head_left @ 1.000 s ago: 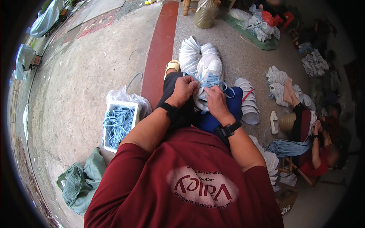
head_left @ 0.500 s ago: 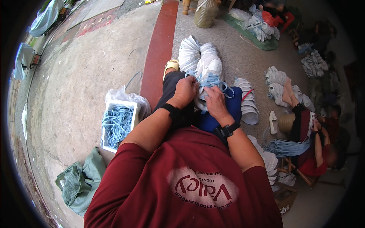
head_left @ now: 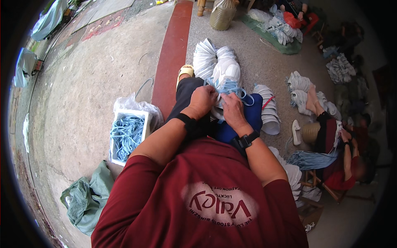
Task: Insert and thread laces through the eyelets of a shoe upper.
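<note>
1. Left hand (head_left: 203,100) clenched on a white shoe (head_left: 225,74) in the lap, as half a second earlier.
2. Right hand (head_left: 232,110) pinching pale blue laces (head_left: 230,87) at the shoe, fingers shifted slightly lower than before.
3. White box (head_left: 142,113) of blue laces unmoved on the floor at left, just beside the knee.
4. Stacks of white shoe parts (head_left: 271,113) unchanged at right.

My left hand (head_left: 202,100) and right hand (head_left: 231,108) cover the white piece (head_left: 225,70) on my lap, so my fingers (head_left: 215,91) hide where the blue laces (head_left: 231,87) go. My feet stay mostly hidden.
</note>
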Available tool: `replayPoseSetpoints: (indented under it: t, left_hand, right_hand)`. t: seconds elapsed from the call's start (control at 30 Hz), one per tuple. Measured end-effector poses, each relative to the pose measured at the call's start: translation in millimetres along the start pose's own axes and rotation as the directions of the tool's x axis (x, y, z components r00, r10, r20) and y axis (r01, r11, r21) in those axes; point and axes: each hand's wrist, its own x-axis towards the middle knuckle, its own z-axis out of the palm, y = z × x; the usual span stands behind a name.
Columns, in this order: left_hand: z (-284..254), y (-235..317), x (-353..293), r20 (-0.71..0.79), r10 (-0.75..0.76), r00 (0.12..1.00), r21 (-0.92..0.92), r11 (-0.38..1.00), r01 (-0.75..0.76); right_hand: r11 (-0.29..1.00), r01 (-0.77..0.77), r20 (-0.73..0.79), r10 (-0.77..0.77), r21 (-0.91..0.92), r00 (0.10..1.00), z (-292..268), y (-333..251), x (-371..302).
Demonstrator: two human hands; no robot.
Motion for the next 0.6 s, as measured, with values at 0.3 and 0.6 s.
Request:
replayPoseSetpoints:
  t: [0.3,0.6]
  left_hand:
    - [1.5,0.8,-8.0,-0.044,0.131,0.99,0.087,0.988,-0.127]
    - [0.0,-8.6,-1.3,-0.007,0.077,0.997,-0.152,0.985,-0.077]
  right_hand:
    - [0.989,-0.082,-0.122,0.067,-0.124,0.99,10.0,-11.4,13.0]
    - [0.968,0.084,-0.046,-0.097,-0.238,0.994,2.8,-10.4,14.1]
